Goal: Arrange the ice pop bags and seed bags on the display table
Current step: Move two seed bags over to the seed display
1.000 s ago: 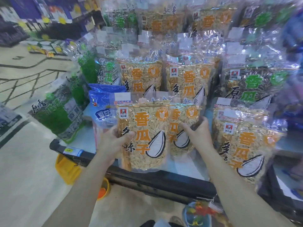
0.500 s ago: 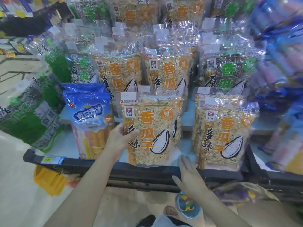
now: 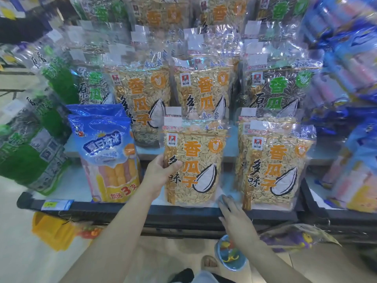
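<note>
An orange-lettered seed bag point(image 3: 195, 168) stands upright at the front of the display table point(image 3: 155, 210). My left hand point(image 3: 160, 172) grips its left edge, thumb across the front. My right hand point(image 3: 234, 216) hovers with fingers spread over the table's dark front edge, just below the bag's right corner, holding nothing. To the left stand two blue ice pop bags point(image 3: 106, 154), one behind the other. Another orange seed bag point(image 3: 273, 166) stands to the right.
More orange and green seed bags point(image 3: 142, 103) fill the raised rows behind. Green-labelled bags point(image 3: 30, 156) lean at the left end. Blue ice pop bags point(image 3: 350, 78) are piled at the right. A yellow basket point(image 3: 51, 231) and toys sit on the floor below.
My right hand let go of the seed bag and dropped to the table's front edge. The left hand keeps its hold. The view shifted, showing the ice pop bags fully.
</note>
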Motion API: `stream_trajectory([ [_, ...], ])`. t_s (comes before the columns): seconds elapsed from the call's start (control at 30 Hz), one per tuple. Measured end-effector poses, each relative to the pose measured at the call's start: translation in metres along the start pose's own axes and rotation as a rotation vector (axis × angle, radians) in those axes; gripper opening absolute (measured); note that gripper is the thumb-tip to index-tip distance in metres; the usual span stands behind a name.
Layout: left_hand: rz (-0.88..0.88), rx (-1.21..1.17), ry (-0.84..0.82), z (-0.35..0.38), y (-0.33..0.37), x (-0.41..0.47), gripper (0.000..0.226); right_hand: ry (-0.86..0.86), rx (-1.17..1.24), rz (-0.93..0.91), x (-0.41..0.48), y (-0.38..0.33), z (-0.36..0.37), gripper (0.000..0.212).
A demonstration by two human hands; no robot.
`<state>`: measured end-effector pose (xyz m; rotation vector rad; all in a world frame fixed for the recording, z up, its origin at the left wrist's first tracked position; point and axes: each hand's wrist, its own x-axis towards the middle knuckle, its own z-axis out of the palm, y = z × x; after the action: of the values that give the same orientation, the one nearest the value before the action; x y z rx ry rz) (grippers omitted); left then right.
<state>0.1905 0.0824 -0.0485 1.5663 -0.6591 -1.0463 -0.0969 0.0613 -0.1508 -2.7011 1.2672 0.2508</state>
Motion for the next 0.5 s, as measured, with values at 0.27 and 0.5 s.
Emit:
stream_trajectory([
  [0.27, 0.009, 0.034, -0.014, -0.005, -0.003, 0.006, 0.043, 0.009, 0.011, 0.021, 0.000, -0.002, 0.000, 0.066],
  [0.5, 0.014, 0.198, -0.010, -0.019, -0.017, -0.001, 0.071, 0.029, -0.027, 0.003, 0.001, -0.005, 0.000, 0.066],
])
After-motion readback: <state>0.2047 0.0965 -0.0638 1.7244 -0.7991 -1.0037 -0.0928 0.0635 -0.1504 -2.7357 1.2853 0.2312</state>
